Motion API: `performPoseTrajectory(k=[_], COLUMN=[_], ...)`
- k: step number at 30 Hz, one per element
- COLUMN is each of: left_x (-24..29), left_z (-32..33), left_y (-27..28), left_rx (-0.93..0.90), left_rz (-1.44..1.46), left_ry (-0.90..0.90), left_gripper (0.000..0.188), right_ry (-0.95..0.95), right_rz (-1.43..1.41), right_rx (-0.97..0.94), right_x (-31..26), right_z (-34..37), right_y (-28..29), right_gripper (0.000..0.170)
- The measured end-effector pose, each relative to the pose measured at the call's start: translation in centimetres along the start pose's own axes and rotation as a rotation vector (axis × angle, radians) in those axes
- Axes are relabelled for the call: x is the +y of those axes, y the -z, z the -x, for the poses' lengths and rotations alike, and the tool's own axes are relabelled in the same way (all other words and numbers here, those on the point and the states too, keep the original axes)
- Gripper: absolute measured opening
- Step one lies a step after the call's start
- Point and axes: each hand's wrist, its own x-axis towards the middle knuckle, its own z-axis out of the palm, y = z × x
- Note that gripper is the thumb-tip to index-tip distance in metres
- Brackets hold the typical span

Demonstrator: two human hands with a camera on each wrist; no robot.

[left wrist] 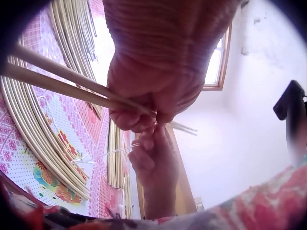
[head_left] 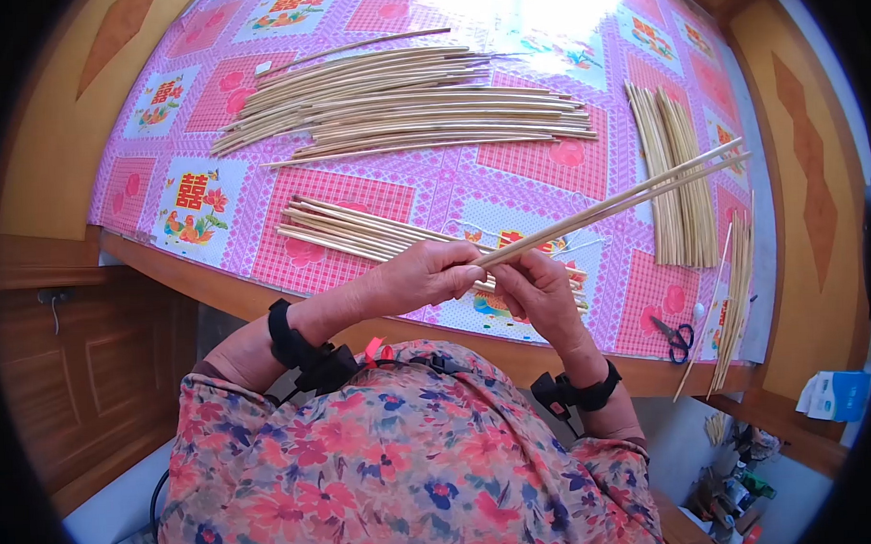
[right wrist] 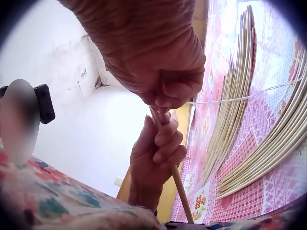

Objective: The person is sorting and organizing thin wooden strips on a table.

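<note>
In the head view, my left hand (head_left: 424, 272) grips a few long pale sticks (head_left: 625, 204), which slant up to the right over the table. Close beside it, my right hand (head_left: 546, 292) has its thumb and fingers bent at the sticks, right against the left hand's fingertips. From the right hand's fingers a thin white string (right wrist: 240, 99) runs taut across the right wrist view toward the table. The left wrist view shows the string too, leading to a loose tangle by a row of sticks (head_left: 357, 232). Fingers hide the spot where string and sticks meet.
A large spread of sticks (head_left: 401, 110) lies at the back of the patterned tablecloth (head_left: 251, 197). Tidy bundles (head_left: 677, 177) lie at the right, with a thinner bundle (head_left: 738, 295) overhanging the front edge. Dark-handled scissors (head_left: 681, 341) lie nearby.
</note>
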Motion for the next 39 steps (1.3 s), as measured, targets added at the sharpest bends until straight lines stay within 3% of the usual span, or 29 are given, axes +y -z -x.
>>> performPoseTrajectory(k=[3, 7, 9, 10, 11, 13, 14, 15, 17, 18, 22, 24, 30, 39], left_x=[-0.6, -1.8, -1.9, -1.9, -1.7, -1.8, -2.1, -2.3, -2.4, -2.4, -2.5, -2.8, -2.7, -3.5], left_z=[-0.1, -0.4, -0.4, -0.4, -0.3, -0.3, -0.5, -0.6, -0.6, -0.7, -0.9, -0.8, -0.5, -0.2], left_y=[0.1, 0.3, 0.4, 0.5, 0.5, 0.4, 0.3, 0.4, 0.5, 0.5, 0.5, 0.4, 0.0, -1.7], left_rx=[0.014, 0.040, 0.063, 0.064, 0.070, 0.074, 0.096, 0.120, 0.113, 0.104, 0.112, 0.134, 0.184, 0.205], left_rz=[0.032, 0.071, 0.142, 0.143, 0.124, 0.105, 0.167, 0.227, 0.193, 0.160, 0.001, -0.053, -0.046, 0.045], left_ry=[0.037, 0.006, 0.061, 0.062, 0.069, 0.076, 0.084, 0.092, 0.091, 0.089, 0.030, 0.006, -0.033, -0.062], left_gripper=[0.020, 0.023, 0.025, 0.025, 0.025, 0.025, 0.025, 0.025, 0.024, 0.024, 0.022, 0.021, 0.023, 0.023], right_ry=[0.112, 0.054, 0.297, 0.324, 0.320, 0.402, 0.439, 0.442, 0.140, 0.104, -0.004, -0.153, 0.043, 0.088], right_rz=[0.130, 0.077, -0.098, 0.112, 0.110, 0.498, 0.389, 0.390, -0.128, -0.204, -0.206, -0.083, 0.082, 0.273], right_rx=[0.053, 0.136, 0.386, 0.434, 0.435, 0.548, 0.574, 0.574, 0.324, 0.298, 0.130, 0.031, 0.070, 0.089], right_x=[0.7, 1.0, 1.6, 1.4, 1.1, 0.3, 1.1, 0.8, -0.1, 0.1, 1.2, 0.8, 2.3, 1.7], right_z=[-0.4, -0.7, -1.1, -1.0, -0.9, -0.7, -1.1, -1.0, -0.5, -1.0, -1.5, -1.4, -1.8, 0.3], right_y=[-0.2, 0.9, 1.2, 1.6, 1.9, 2.4, 3.0, 3.0, 2.8, 1.6, -0.4, -0.8, -1.0, -0.6], right_gripper=[0.016, 0.019, 0.021, 0.022, 0.022, 0.024, 0.020, 0.020, 0.014, 0.010, 0.013, 0.014, 0.015, 0.012])
